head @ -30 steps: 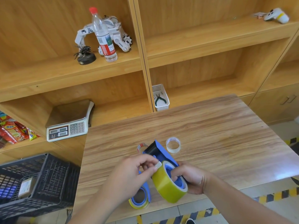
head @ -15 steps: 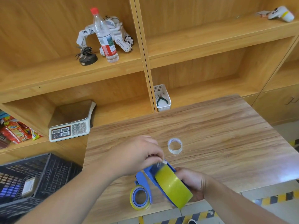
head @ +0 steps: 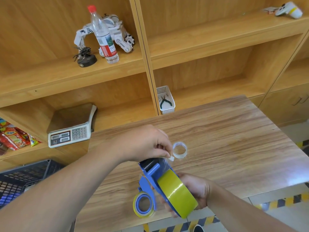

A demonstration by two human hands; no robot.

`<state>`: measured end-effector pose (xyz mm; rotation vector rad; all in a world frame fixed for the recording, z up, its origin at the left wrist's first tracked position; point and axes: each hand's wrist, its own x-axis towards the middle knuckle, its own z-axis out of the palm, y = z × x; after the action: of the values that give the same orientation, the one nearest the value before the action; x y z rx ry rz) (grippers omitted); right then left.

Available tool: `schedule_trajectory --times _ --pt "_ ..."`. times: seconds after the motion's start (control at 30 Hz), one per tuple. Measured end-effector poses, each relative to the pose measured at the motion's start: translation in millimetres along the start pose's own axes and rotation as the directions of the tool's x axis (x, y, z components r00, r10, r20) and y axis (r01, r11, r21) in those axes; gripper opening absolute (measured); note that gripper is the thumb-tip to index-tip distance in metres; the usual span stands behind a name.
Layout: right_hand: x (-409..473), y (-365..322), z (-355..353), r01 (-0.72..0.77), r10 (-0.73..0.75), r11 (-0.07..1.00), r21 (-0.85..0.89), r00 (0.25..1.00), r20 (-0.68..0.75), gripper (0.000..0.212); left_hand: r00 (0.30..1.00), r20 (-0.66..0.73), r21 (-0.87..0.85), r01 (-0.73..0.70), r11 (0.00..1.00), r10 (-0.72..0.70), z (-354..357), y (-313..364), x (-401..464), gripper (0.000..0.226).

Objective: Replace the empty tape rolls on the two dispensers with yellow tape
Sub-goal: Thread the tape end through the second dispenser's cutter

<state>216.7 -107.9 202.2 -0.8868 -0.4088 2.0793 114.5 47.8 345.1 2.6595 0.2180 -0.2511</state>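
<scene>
left hand (head: 143, 144) pinches the tape's white end tab (head: 171, 158); right hand (head: 194, 188) grips the blue plastic dispenser (head: 153, 173) loaded with a yellow tape roll (head: 177, 192). threading step; next, i reckon, draw it over the black roller (head: 148, 163).

Right hand (head: 194, 190): fingers mostly hidden behind yellow tape roll (head: 177, 192) and blue dispenser (head: 151, 171). Second dispenser (head: 144, 200): partly covered by the first. Black crate (head: 21, 180), snack packets (head: 13, 138): cut by left edge. Scale (head: 70, 129) display: unreadable.
</scene>
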Motion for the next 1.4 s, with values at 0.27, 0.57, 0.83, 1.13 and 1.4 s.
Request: schedule_trajectory --times 0.27,0.57,0.83,1.13,1.4 --pt "-9 -3 -6 0.081 -0.082 0.996 0.047 0.996 0.023 0.032 0.989 -0.076 -0.105 0.117 0.987 -0.126 -2 -10 -2 0.007" --pt "-5 -3 -7 0.113 -0.120 0.991 -0.073 0.987 -0.110 0.030 0.929 -0.098 -0.213 0.331 0.919 -0.357 -15 -25 -16 0.006" --pt "-3 -1 -18 0.086 -0.111 0.983 -0.163 0.982 -0.155 0.041 0.879 -0.174 -0.244 0.398 0.884 -0.444 -21 -44 -27 0.006" --pt "-2 -8 -11 0.056 -0.098 0.932 -0.359 0.990 -0.100 0.046 0.877 -0.102 -0.350 0.410 0.842 -0.469 -5 -57 -23 0.004" --pt "0 -10 -11 0.062 -0.093 0.918 -0.391 0.994 -0.061 0.045 0.891 0.139 -0.479 0.443 0.758 -0.433 16 -58 -13 0.011"
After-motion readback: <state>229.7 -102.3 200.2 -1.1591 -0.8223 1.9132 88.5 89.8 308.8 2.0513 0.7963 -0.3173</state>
